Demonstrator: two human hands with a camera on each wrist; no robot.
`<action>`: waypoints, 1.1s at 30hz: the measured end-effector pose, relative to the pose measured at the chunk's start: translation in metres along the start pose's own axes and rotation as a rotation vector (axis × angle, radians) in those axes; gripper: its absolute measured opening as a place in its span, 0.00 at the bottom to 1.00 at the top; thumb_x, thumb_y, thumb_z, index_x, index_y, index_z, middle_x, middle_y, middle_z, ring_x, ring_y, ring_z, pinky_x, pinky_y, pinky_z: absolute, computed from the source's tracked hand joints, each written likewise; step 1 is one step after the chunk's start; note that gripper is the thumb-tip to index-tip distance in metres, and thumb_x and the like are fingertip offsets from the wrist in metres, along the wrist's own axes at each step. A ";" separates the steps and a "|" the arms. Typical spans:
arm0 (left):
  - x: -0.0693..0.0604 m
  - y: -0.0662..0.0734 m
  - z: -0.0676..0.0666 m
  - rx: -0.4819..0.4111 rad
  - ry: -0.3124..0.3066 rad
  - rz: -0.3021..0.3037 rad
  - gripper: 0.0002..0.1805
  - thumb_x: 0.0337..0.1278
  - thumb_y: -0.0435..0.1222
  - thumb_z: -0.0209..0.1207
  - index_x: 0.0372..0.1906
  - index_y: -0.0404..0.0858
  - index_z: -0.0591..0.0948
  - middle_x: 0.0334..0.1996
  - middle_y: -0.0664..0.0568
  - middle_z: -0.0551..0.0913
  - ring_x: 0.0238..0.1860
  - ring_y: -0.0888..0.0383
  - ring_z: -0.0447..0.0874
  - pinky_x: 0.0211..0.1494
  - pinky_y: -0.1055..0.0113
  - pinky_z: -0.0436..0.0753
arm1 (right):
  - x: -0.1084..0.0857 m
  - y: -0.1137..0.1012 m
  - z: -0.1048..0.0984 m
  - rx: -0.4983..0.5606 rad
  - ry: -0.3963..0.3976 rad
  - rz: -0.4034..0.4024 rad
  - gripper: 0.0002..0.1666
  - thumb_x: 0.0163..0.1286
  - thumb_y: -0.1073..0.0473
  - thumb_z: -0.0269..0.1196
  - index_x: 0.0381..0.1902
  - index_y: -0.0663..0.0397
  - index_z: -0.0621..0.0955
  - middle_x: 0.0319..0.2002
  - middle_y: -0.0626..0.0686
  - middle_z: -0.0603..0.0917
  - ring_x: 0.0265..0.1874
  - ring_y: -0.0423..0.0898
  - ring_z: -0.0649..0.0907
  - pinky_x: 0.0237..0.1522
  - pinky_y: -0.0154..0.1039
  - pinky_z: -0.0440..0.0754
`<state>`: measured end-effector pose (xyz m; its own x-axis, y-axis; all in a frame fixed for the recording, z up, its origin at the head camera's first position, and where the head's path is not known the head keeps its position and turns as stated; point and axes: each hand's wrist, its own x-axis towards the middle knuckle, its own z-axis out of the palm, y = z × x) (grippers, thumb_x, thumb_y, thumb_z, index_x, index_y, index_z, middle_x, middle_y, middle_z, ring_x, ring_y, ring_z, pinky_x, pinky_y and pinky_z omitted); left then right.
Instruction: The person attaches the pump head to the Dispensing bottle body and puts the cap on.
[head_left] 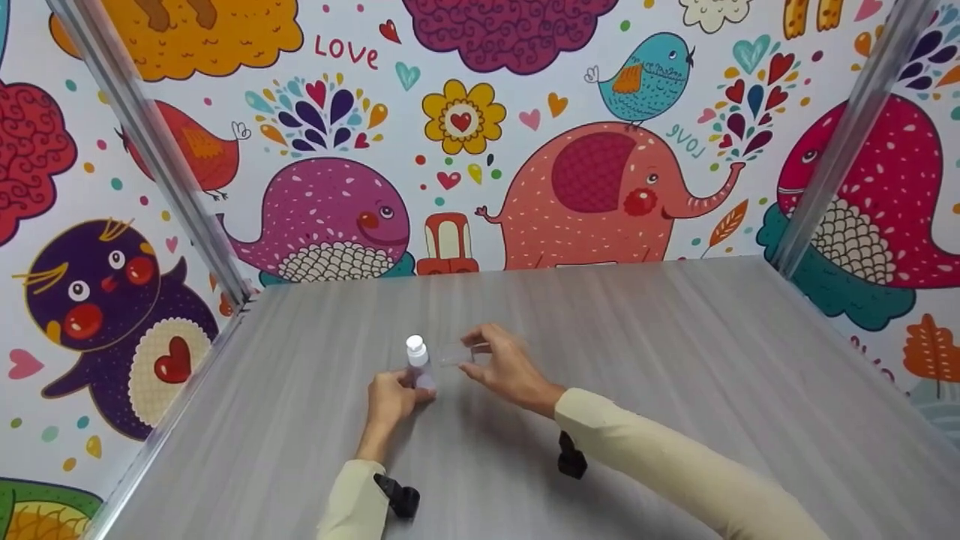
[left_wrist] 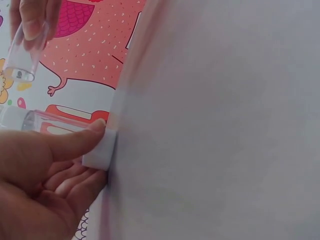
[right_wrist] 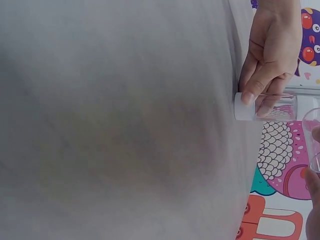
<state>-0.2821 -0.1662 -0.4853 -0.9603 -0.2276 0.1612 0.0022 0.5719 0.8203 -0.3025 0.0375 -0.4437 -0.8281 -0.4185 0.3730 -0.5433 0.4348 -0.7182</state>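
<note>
A small clear bottle [head_left: 421, 369] with a white top and white base stands upright on the grey table [head_left: 300, 435]. My left hand [head_left: 391, 399] grips it low down, thumb on the near side, as the left wrist view shows. To its right, my right hand [head_left: 511, 369] pinches a clear, hollow cap [head_left: 454, 355] between thumb and fingers. A gap separates this cap from the bottle's white top. In the right wrist view the bottle [right_wrist: 287, 106] shows see-through walls, and the cap [right_wrist: 313, 120] is partly cut off by the frame edge.
Behind the table rises a wall [head_left: 450, 45] printed with cartoon animals. Metal posts [head_left: 832, 150] stand at the table's back corners. A black wrist camera mount [head_left: 572, 456] hangs below the right sleeve, another [head_left: 399, 496] beside the left.
</note>
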 end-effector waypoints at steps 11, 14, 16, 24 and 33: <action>0.000 0.001 0.000 -0.022 -0.020 -0.011 0.17 0.38 0.26 0.74 0.40 0.28 0.88 0.38 0.36 0.90 0.33 0.55 0.78 0.45 0.54 0.82 | 0.014 -0.015 0.000 -0.020 0.000 0.002 0.23 0.66 0.62 0.69 0.57 0.54 0.77 0.55 0.56 0.83 0.56 0.51 0.84 0.58 0.43 0.82; 0.001 0.001 0.000 -0.028 -0.023 -0.016 0.17 0.39 0.25 0.73 0.42 0.27 0.88 0.40 0.35 0.89 0.35 0.53 0.81 0.48 0.52 0.83 | 0.019 -0.020 0.003 -0.034 0.013 -0.040 0.23 0.66 0.62 0.68 0.57 0.55 0.78 0.54 0.55 0.82 0.56 0.50 0.84 0.59 0.42 0.81; 0.000 0.001 0.000 -0.028 -0.026 -0.014 0.17 0.40 0.25 0.72 0.42 0.27 0.88 0.40 0.34 0.89 0.36 0.52 0.82 0.48 0.50 0.83 | 0.022 -0.023 0.006 -0.048 0.020 -0.072 0.22 0.66 0.63 0.68 0.58 0.55 0.78 0.54 0.55 0.81 0.56 0.48 0.83 0.60 0.40 0.81; -0.001 0.000 0.000 -0.051 -0.028 0.016 0.17 0.39 0.23 0.70 0.42 0.26 0.87 0.38 0.33 0.89 0.36 0.51 0.83 0.46 0.52 0.83 | 0.030 -0.033 0.012 -0.120 0.024 -0.175 0.25 0.67 0.65 0.67 0.61 0.56 0.78 0.56 0.56 0.78 0.52 0.47 0.81 0.59 0.37 0.81; -0.002 0.002 -0.002 -0.067 -0.034 0.011 0.19 0.39 0.23 0.70 0.44 0.26 0.87 0.39 0.32 0.89 0.39 0.48 0.85 0.48 0.49 0.83 | 0.036 -0.042 0.013 -0.170 -0.020 -0.147 0.27 0.68 0.65 0.65 0.65 0.53 0.76 0.61 0.54 0.79 0.57 0.46 0.81 0.62 0.37 0.78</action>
<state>-0.2801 -0.1660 -0.4833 -0.9689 -0.1946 0.1526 0.0301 0.5197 0.8538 -0.3078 -0.0063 -0.4073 -0.7362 -0.5027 0.4532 -0.6749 0.4950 -0.5472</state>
